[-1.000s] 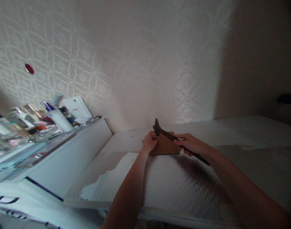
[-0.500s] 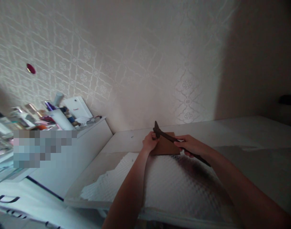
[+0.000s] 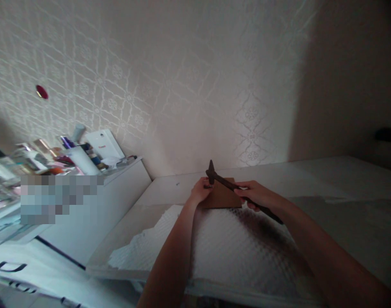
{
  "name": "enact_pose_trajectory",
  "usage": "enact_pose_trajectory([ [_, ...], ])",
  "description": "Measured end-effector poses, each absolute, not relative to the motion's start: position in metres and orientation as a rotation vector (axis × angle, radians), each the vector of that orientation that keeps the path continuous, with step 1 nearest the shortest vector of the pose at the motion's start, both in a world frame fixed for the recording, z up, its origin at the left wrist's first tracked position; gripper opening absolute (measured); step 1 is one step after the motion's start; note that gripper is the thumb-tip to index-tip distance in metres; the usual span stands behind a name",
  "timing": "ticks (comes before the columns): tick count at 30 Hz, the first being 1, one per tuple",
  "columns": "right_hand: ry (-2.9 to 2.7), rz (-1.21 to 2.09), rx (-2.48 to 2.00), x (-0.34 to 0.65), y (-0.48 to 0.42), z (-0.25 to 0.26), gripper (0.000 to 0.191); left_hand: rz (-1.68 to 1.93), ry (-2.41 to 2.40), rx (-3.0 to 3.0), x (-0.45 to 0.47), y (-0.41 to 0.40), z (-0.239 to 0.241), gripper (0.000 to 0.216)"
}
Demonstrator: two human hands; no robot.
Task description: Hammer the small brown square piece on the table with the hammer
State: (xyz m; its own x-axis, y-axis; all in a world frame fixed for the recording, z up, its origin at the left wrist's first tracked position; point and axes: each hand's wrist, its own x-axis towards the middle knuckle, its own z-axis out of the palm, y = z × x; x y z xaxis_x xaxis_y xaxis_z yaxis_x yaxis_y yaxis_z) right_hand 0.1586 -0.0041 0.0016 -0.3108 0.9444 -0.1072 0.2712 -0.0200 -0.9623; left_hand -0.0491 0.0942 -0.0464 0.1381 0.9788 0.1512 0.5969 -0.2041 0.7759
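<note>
My right hand [image 3: 252,193] is wrapped round the handle of a dark hammer [image 3: 226,182]. The hammer's head is over the upper left of a flat brown board [image 3: 225,197], close to the fingers of my left hand [image 3: 202,190]. That hand rests at the board's left side with its fingers drawn together. A small dark thing shows at the fingertips, too small to name. Under the board's near edge lies a white quilted sheet [image 3: 227,252], on a pale table [image 3: 125,231].
To the left stands a white cabinet [image 3: 118,192] crowded with bottles and tubes, a white box [image 3: 105,144] among them. Behind the table rises a patterned wall [image 3: 195,85]. A dark object [image 3: 388,134] shows at the far right.
The hammer's head has tilted a little and sits slightly more upright beside my left fingers. Both hands and the board stay almost where they were.
</note>
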Motion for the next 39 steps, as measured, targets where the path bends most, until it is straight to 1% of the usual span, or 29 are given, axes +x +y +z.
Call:
enact_pose_trajectory([
  [7, -1.610, 1.359, -1.290, 0.1582, -0.0047, 0.0026, 0.038, 0.894, 1.483, 1.896, -0.0507, 0.0964, -0.0480, 0.046],
  [14, -1.632, 1.377, -1.271, 0.1581, -0.0067, 0.0048, 0.034, 0.902, 1.461, 1.896, -0.0513, 0.0994, -0.0519, 0.047],
  [22, -1.630, 1.386, -1.259, 0.1592, -0.0059, 0.0053, 0.039, 0.893, 1.476, 1.893, -0.0495, 0.0984, -0.0497, 0.046],
  [28, -1.608, 1.371, -1.351, 0.1590, -0.0064, 0.0064, 0.041, 0.886, 1.520, 1.872, -0.0480, 0.0942, -0.0452, 0.046],
  [32, -1.584, 1.373, -1.322, 0.1584, -0.0066, 0.0062, 0.040, 0.886, 1.505, 1.880, -0.0475, 0.0936, -0.0447, 0.044],
  [39, -1.602, 1.392, -1.287, 0.1592, -0.0053, 0.0044, 0.036, 0.886, 1.520, 1.890, -0.0479, 0.0944, -0.0444, 0.045],
])
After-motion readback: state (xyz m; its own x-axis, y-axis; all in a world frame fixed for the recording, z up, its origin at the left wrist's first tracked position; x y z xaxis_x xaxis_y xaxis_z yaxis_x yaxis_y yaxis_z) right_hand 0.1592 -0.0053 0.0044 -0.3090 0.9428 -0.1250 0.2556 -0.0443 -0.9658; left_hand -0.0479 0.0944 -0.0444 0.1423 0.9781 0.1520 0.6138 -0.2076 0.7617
